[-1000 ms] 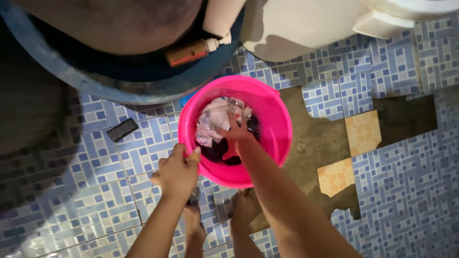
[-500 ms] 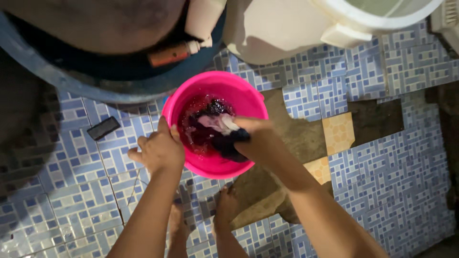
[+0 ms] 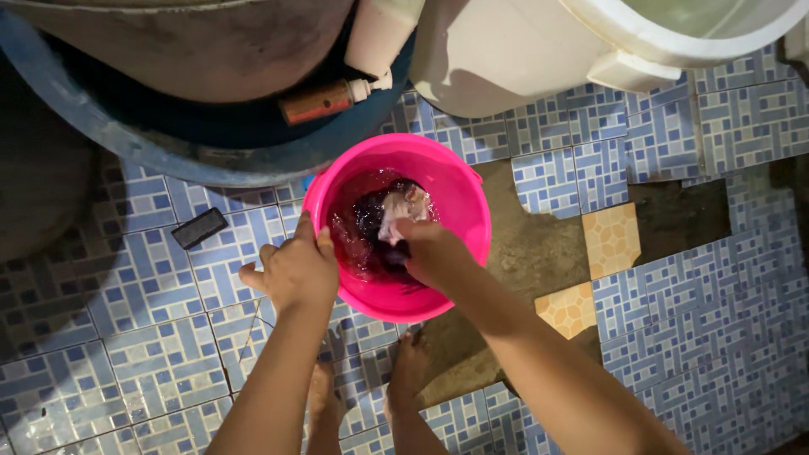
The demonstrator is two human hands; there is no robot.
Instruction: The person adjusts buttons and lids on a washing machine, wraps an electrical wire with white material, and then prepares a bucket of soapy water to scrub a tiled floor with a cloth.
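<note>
A bright pink bucket (image 3: 459, 198) stands on the blue tiled floor, holding water and wet cloth (image 3: 396, 211), part pale, part dark. My left hand (image 3: 291, 270) grips the bucket's left rim, thumb over the edge. My right hand (image 3: 430, 253) reaches inside and presses on the dark cloth just below the pale piece. My bare feet (image 3: 404, 375) show under the bucket.
A large blue tub (image 3: 168, 135) with a brown-tipped tap (image 3: 324, 99) sits at the top left. A white plastic container (image 3: 539, 50) stands at the top right. A small dark bar (image 3: 199, 227) lies on the tiles. Bare concrete patches (image 3: 539, 253) break the floor to the right.
My right hand has pushed deeper into the bucket onto the cloth. The left hand has kept hold of the rim.
</note>
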